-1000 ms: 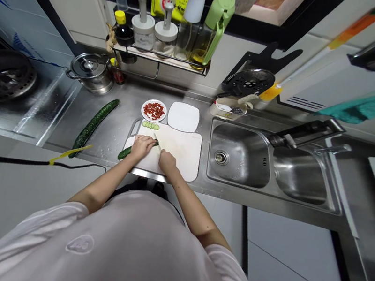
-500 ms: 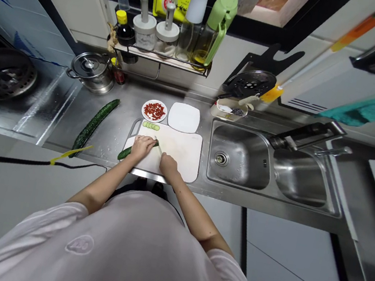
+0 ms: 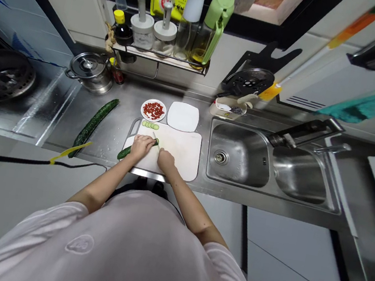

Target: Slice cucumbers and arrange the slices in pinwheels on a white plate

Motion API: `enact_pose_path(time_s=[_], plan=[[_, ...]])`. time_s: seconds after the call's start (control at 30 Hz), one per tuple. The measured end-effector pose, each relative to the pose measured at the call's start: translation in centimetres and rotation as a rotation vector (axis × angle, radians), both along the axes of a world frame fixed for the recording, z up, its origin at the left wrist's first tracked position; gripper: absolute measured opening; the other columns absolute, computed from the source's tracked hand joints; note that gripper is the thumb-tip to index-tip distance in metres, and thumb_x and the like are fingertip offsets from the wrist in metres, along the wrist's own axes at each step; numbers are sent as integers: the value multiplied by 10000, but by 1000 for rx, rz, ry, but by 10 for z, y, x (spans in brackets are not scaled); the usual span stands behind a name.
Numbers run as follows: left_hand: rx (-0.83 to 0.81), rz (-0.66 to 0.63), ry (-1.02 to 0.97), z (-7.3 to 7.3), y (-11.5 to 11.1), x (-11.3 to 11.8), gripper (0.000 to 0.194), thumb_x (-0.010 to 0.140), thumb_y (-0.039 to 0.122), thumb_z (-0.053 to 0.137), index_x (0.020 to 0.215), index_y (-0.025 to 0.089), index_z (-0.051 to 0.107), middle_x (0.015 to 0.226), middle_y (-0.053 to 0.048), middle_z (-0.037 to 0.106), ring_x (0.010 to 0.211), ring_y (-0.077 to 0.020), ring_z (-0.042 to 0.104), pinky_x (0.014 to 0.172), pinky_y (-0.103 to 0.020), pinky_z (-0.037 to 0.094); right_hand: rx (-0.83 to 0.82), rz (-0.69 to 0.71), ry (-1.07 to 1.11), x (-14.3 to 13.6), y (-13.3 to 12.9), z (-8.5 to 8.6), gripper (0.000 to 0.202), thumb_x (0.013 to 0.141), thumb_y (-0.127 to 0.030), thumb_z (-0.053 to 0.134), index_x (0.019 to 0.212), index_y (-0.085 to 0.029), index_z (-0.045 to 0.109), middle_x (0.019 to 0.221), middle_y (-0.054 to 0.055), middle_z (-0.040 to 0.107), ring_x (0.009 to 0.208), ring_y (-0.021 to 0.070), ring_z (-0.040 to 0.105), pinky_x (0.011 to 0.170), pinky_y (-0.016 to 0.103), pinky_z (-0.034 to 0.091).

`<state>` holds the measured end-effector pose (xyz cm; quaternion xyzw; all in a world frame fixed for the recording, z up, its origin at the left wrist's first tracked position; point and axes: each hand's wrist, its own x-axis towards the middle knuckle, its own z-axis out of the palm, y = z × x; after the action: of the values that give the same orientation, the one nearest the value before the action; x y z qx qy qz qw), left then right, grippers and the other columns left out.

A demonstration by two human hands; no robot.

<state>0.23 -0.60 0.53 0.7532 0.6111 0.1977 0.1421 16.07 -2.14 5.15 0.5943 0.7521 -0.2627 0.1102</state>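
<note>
My left hand (image 3: 141, 147) is closed over a dark green cucumber (image 3: 124, 153) on the white cutting board (image 3: 181, 158). The cucumber's pale cut end shows just right of my fingers. In my right hand (image 3: 166, 161) is the handle of a knife (image 3: 157, 139), its narrow blade pointing up and left beside that cut end. My fist hides the handle. Several cucumber slices (image 3: 150, 125) overlap in a row along the board's far left edge. Behind the board stand a white plate of chopped red pieces (image 3: 153, 110) and a white square plate (image 3: 183, 116).
A whole cucumber (image 3: 94, 126) lies left of the board. Farther left are a lidded steel pot (image 3: 89, 72) and a stove burner (image 3: 2, 75). The double sink (image 3: 240, 154) is on the right. Above, a wall rack (image 3: 161, 58) carries bottles and jars.
My right hand and the knife have shifted slightly left, closer to the cucumber's cut end. My left hand keeps its hold on the cucumber. The whole view has shifted slightly.
</note>
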Motion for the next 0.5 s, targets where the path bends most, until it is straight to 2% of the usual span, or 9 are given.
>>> enact_pose_path(time_s=[0.33, 0.5], plan=[[19, 2, 6, -1, 0, 0, 270, 939, 358, 468, 1036, 277, 707, 1032, -47, 692, 978, -216, 565, 933, -402, 319, -1, -20, 22, -5, 6, 1, 287, 893, -41, 359, 1135, -121, 491, 1040, 140, 667, 981, 208, 649, 789, 290, 482], [21, 0, 5, 0, 0, 0, 270, 937, 361, 472, 1035, 271, 707, 1034, -49, 692, 973, -216, 566, 930, -400, 320, -13, -29, -2, -1, -2, -2, 269, 898, -37, 361, 1116, -121, 493, 1032, 141, 667, 968, 206, 654, 783, 291, 483]])
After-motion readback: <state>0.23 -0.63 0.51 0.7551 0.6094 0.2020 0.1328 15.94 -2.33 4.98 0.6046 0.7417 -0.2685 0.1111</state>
